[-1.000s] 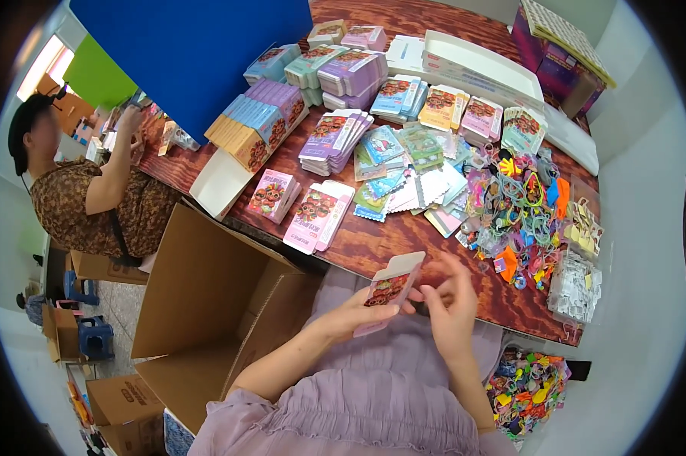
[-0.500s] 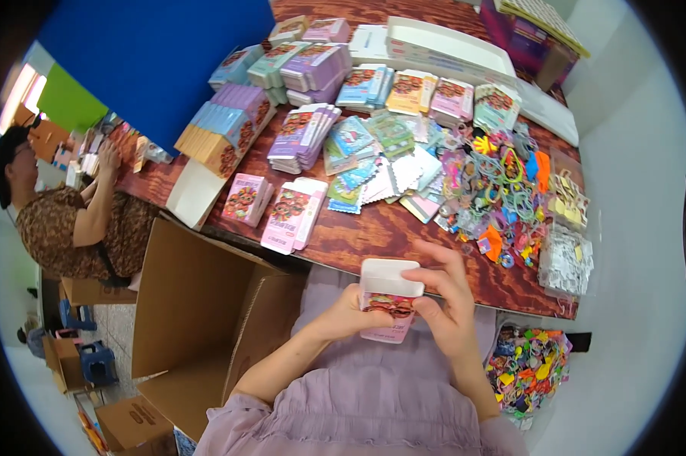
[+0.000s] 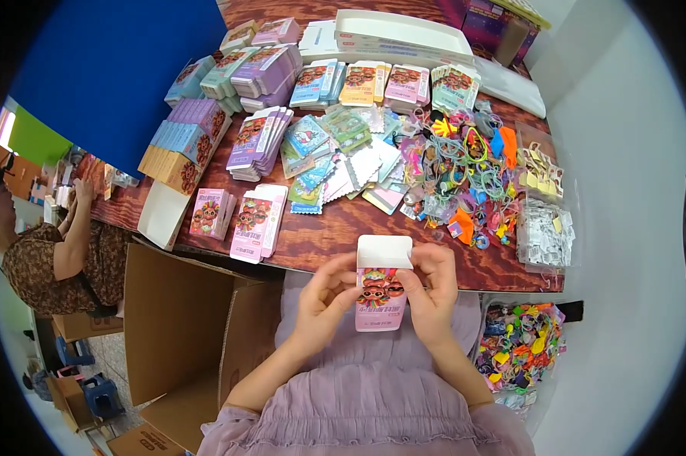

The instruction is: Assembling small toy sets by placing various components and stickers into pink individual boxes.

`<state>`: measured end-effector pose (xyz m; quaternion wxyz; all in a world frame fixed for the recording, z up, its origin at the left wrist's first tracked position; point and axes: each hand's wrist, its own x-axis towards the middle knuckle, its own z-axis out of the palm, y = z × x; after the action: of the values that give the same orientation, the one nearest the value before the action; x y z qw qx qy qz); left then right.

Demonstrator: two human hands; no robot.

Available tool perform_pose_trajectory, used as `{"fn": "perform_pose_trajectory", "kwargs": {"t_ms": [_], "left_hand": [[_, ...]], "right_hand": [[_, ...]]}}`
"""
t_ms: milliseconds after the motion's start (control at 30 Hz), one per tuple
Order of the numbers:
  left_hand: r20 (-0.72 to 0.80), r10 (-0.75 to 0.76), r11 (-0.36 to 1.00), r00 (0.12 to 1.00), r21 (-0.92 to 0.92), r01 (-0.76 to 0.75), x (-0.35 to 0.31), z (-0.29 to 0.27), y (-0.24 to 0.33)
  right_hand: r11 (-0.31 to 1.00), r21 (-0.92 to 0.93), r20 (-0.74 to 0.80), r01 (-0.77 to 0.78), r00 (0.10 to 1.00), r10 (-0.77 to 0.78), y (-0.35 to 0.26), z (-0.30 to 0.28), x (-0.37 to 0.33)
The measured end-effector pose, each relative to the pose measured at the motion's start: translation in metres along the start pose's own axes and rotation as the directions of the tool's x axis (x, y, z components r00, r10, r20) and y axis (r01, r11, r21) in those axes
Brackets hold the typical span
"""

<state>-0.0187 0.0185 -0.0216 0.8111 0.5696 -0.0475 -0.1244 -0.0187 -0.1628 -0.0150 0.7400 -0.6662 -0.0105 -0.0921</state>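
Note:
Between my hands, above my lap at the table's near edge, is a small pink cardboard box (image 3: 379, 310) with a printed front. Its white top flap stands up, folded open. My left hand (image 3: 324, 298) grips the box's left side, thumb on the front and fingers behind. On the other side, my right hand (image 3: 433, 295) is closed on the right edge, its thumb near the opening. Whether anything lies inside the box cannot be seen. Flat pink boxes (image 3: 256, 224) lie on the table ahead to the left, beside a small stack of pink boxes (image 3: 212, 213).
Beyond are stacks of coloured boxes (image 3: 261, 140), a heap of small packets (image 3: 343, 156), a pile of colourful trinkets (image 3: 465, 167) and clear trays (image 3: 547, 232). A large open carton (image 3: 179, 319) stands at my left, a bag of trinkets (image 3: 522, 342) at my right. Another person (image 3: 69, 251) sits far left.
My right hand has gone from loosely spread fingers at the flap to gripping the box's right side. The box now faces me more squarely, and the view has shifted.

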Motion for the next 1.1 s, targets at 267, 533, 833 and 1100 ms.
{"fn": "perform_pose_trajectory", "kwargs": {"t_ms": [267,533,833,1100], "left_hand": [[0.154,0.129,0.819,0.980,0.541,-0.193,0.004,-0.007,0.012],[0.119,0.027,0.930,0.993,0.361,-0.068,0.000,-0.008,0.004],[0.161,-0.064,0.891,0.985,0.453,-0.016,0.000,-0.002,0.009],[0.133,-0.106,0.911,0.985,0.410,0.043,0.002,-0.004,0.007]], "right_hand": [[0.981,-0.164,0.220,0.103,0.973,-0.066,0.008,-0.019,0.005],[0.951,-0.210,0.267,0.225,0.949,-0.166,-0.010,-0.017,0.012],[0.951,-0.172,0.092,-0.258,0.957,0.276,-0.008,-0.018,0.005],[0.985,-0.137,0.297,-0.109,0.944,0.146,-0.008,-0.031,0.013]]}}
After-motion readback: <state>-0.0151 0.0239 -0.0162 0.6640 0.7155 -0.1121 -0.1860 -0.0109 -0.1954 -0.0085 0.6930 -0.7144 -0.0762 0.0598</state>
